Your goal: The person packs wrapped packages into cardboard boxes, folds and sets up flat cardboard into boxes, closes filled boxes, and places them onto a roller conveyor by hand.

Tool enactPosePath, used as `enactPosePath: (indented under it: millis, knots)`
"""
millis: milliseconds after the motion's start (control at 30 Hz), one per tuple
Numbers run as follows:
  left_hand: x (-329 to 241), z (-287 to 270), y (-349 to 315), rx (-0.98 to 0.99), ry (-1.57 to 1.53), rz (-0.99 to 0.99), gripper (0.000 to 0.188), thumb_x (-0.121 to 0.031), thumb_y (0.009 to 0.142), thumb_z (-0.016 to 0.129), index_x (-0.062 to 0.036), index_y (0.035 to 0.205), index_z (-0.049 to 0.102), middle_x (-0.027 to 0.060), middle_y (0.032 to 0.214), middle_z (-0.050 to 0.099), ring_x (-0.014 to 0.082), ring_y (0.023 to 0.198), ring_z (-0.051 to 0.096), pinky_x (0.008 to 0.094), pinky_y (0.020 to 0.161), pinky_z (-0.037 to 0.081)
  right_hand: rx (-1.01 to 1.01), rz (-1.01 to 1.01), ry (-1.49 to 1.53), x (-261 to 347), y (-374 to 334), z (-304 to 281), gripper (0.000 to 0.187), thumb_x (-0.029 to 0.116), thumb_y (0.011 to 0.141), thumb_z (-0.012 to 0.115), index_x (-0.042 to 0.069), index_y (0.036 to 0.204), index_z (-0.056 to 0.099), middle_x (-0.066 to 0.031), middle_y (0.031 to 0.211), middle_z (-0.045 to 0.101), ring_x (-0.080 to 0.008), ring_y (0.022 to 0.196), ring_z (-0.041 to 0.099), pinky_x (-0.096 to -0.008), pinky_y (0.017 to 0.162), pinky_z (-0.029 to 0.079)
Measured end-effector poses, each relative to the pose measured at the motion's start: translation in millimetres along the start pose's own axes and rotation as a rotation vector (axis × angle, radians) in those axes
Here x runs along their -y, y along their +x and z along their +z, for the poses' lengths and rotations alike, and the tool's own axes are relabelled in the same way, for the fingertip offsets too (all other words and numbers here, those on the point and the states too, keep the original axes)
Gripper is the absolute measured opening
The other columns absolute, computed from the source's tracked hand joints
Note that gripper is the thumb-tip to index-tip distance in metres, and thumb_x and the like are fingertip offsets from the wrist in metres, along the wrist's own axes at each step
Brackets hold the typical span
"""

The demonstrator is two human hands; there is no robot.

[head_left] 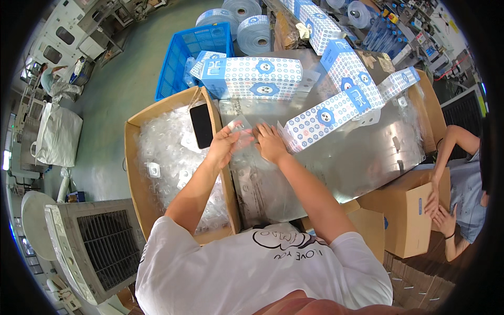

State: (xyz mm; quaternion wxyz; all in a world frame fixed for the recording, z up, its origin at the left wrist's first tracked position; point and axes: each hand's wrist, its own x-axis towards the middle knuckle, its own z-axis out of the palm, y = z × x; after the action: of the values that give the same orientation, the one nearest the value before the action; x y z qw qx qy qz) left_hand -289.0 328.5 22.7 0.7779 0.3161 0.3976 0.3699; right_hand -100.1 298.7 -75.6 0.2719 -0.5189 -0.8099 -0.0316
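Observation:
My left hand (226,143) pinches a thin clear plastic piece (243,125) over the edge between the carton and the metal table; its exact kind is hard to make out. Fingers stretched, my right hand (270,143) lies nearly flat beside that plastic. Just right of it, a long white and blue patterned carton (323,119) lies slanted on the metal table (336,168). Left of my left hand, an open cardboard box (129,173) holds many clear plastic pieces (170,142). A black phone (201,126) rests on its inner right side.
Further patterned cartons (262,79) lie at the table's far side, by a blue crate (176,68) and rolls of film (254,37). At right, a co-worker's hands (441,215) touch a cardboard box (401,215). An air cooler (105,247) stands at lower left.

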Motion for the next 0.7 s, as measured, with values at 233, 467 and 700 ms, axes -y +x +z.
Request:
enactPosePath:
  millis: [233, 467, 700]
  knots:
    - [5, 29, -21, 0.215, -0.227, 0.02, 0.037, -0.002, 0.097, 0.044, -0.006, 0.134, 0.045, 0.0222, 0.125, 0.058, 0.0333, 0.113, 0.059, 0.037, 0.091, 0.053, 0.315, 0.235, 0.09, 15, -114, -51, 0.008, 0.009, 0.081, 0.054, 0.006, 0.088, 0.055, -0.0129, 0.093, 0.054, -0.0347, 0.086, 0.058, -0.0443, 0.077, 0.048]
    - [37, 149, -61, 0.603, 0.023, 0.02, 0.04, -0.006, 0.098, 0.046, -0.0047, 0.138, 0.042, 0.0185, 0.128, 0.055, 0.0273, 0.108, 0.061, 0.0376, 0.092, 0.051, 0.015, 0.793, 0.197, 43, -245, -212, 0.01, 0.011, 0.086, 0.058, 0.006, 0.094, 0.062, -0.0165, 0.091, 0.062, -0.0362, 0.085, 0.061, -0.0431, 0.071, 0.05]
    - [194, 323, -110, 1.146, 0.549, 0.034, 0.043, -0.014, 0.098, 0.049, -0.0058, 0.14, 0.043, 0.0114, 0.136, 0.051, 0.0145, 0.113, 0.056, 0.03, 0.095, 0.046, -0.03, 1.166, -0.313, 90, -428, -264, 0.017, 0.011, 0.088, 0.056, 0.003, 0.101, 0.063, -0.0205, 0.091, 0.062, -0.0398, 0.079, 0.061, -0.0465, 0.067, 0.05]
